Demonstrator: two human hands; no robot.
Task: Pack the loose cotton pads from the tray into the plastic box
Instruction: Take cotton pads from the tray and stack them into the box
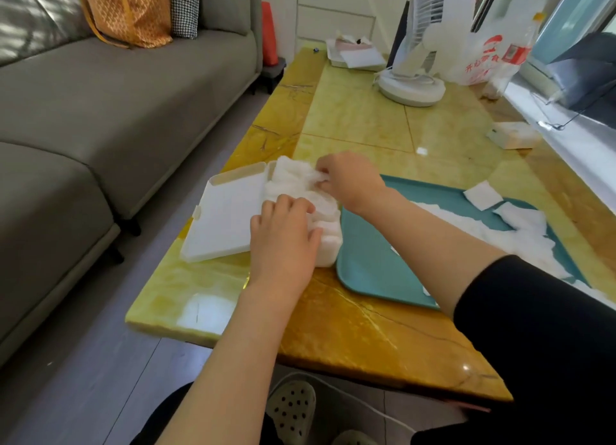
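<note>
At mid-frame we see the open plastic box [330, 251], its lid [226, 218] lying flat to the left, heaped with cotton pads [290, 178]. The right hand [350, 183] pinches one pad [321, 177] at the box's upper end. The left hand [285, 236] lies over the heap; whether it presses or grips, we cannot tell. Loose pads [520, 238] remain on the teal tray [370, 254] right of the box.

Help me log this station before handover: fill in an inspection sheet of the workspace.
Surface: glossy yellow stone table, veined.
Job's things: box heaped with pads, lid open to its left; tray beside it, loose pads left on it.
Clutter: fan, plastic bag, carton, white scrap.
Grippers: left hand grips box; right hand pinches a pad over it.
Cables: wire by the ledge; cord on the floor.
Surroundings: sofa with orange bag.
</note>
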